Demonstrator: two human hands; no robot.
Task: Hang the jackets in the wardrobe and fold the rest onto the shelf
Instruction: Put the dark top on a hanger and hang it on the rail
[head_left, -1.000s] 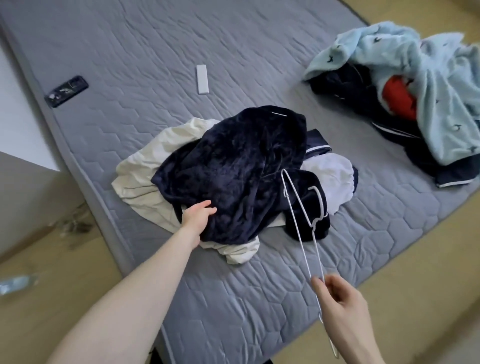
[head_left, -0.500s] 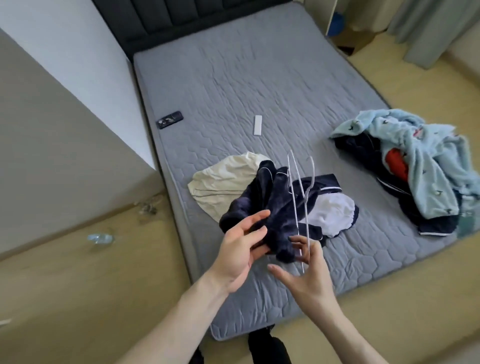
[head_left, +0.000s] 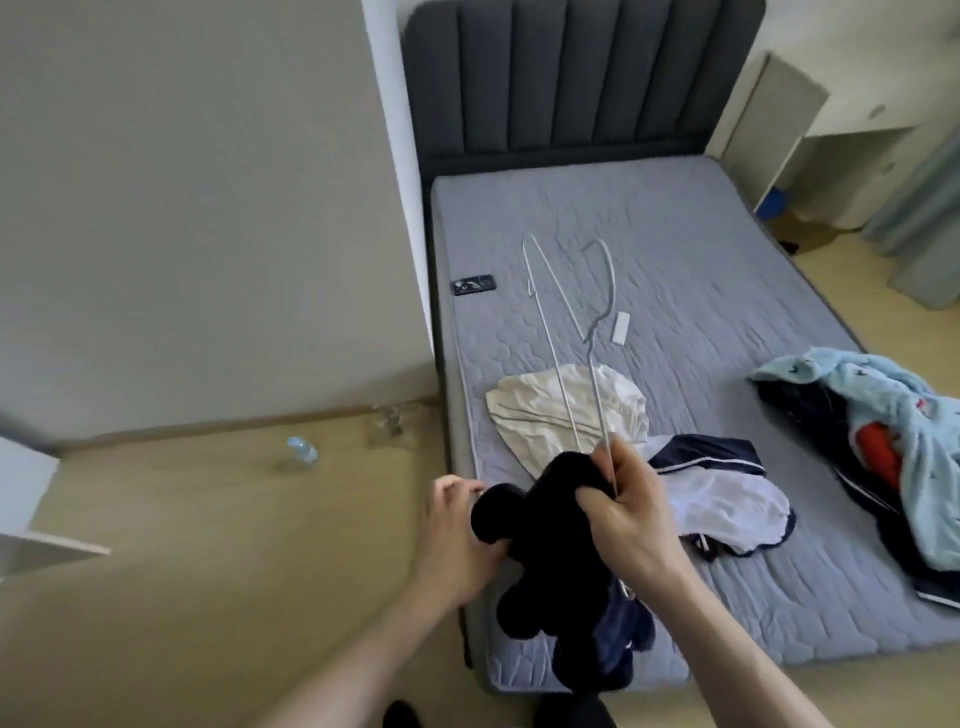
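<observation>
The dark jacket (head_left: 566, 561) covers the left hand's (head_left: 457, 530) fingertips and the hanger's (head_left: 571, 332) lower end. The right frame edge cuts off the clothes pile (head_left: 893, 447). The floor bottle (head_left: 301, 451) is blurred.

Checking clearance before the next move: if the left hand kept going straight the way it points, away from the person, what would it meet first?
Likely the gray mattress edge, just beyond the left hand gripping the dark fleece jacket; depth is uncertain.
</observation>
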